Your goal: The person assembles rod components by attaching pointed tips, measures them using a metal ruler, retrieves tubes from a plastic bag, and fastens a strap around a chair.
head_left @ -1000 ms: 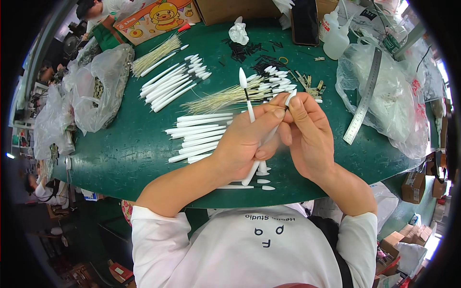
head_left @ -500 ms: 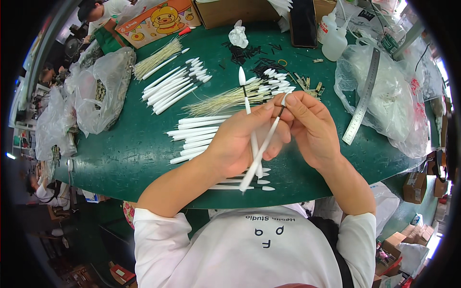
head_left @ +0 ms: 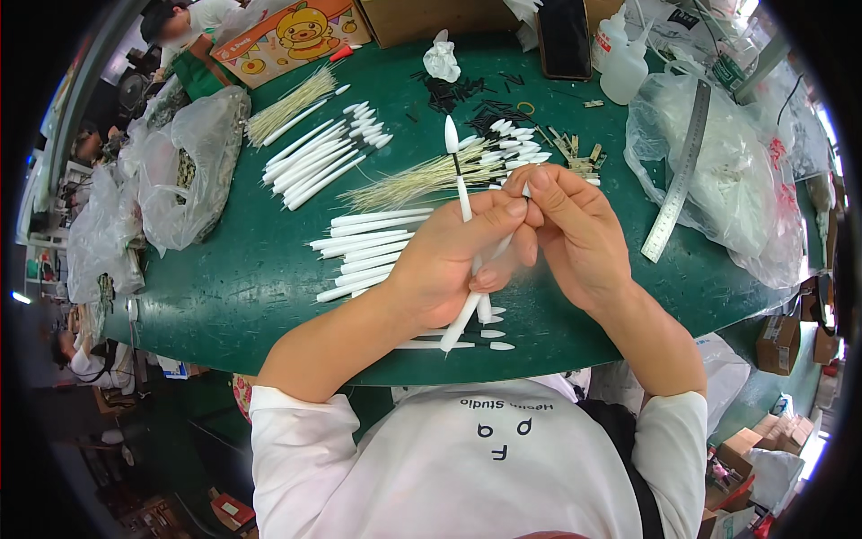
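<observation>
My left hand (head_left: 440, 260) is closed around two slim white rods that cross in its grip. One is a white pointed-tip rod (head_left: 463, 198) with a black neck, its tip pointing away from me. The other white rod (head_left: 460, 323) slants from near the table edge up to my fingertips. My right hand (head_left: 582, 238) pinches at its far end, where a small white tip (head_left: 528, 190) peeks out; the joint is hidden by fingers. Plain white rods (head_left: 373, 260) lie left of my left hand, and several pointed-tip rods (head_left: 498, 346) lie below it.
On the green table (head_left: 224, 305), tipped rods (head_left: 310, 166), thin pale stems (head_left: 395, 189) and black tubes (head_left: 453, 92) lie farther away. A metal ruler (head_left: 680, 171) rests on a plastic bag (head_left: 732, 171). Squeeze bottles (head_left: 623, 74) and a phone (head_left: 565, 38) stand behind. Another person (head_left: 184, 31) is far left.
The slanted rod has slid up and farther into my hands, so its black neck is now covered by my fingers. Both hands stay close together.
</observation>
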Tool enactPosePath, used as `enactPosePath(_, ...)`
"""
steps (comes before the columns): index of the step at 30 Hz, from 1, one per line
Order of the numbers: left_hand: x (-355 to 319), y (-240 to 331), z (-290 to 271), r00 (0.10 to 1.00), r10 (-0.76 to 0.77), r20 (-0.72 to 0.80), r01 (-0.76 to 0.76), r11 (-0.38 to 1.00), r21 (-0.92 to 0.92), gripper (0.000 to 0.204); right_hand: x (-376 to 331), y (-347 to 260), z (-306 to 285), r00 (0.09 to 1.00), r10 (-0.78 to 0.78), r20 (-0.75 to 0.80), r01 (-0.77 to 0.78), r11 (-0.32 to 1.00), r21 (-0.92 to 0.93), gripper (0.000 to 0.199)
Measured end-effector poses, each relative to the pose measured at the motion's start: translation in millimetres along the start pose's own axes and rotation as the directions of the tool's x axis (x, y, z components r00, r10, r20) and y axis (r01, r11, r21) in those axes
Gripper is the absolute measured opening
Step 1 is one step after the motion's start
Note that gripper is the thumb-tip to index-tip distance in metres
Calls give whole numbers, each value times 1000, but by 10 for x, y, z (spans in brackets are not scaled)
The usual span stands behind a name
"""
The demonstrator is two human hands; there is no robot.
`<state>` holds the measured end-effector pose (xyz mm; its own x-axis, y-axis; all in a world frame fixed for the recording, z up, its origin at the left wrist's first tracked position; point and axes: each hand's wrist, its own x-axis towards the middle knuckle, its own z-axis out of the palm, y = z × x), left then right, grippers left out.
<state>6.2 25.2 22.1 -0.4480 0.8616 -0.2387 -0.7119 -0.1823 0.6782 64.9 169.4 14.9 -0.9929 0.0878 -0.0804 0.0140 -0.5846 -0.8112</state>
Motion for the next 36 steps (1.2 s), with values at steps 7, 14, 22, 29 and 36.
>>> enactPosePath(7, 8, -45, 3, 999, 11, -37, -10, 1000, 7, 20, -22, 70, 31, 999, 7, -39, -4, 995, 96, 23)
enactPosePath(14, 22, -61, -11, 999, 11, -37, -10, 1000, 27, 20, -29, 125, 34, 999, 0, -45, 6, 988, 152, 23)
enactPosePath(22, 19, -76, -1, 1000, -6, -18, 6, 999, 33, 21, -39, 105, 35, 999, 38, -33, -29, 969, 246, 23)
enactPosePath(29, 13, -72, 3, 1000, 10, -12, -10, 1000, 0, 20, -53, 74, 42, 998, 40, -48, -30, 980, 195, 24)
enactPosePath(36, -7, -36, 2, 1000, 11, -10, -11, 1000, -7, 20, -50, 83, 39, 999, 21, -43, -14, 985, 173, 23)
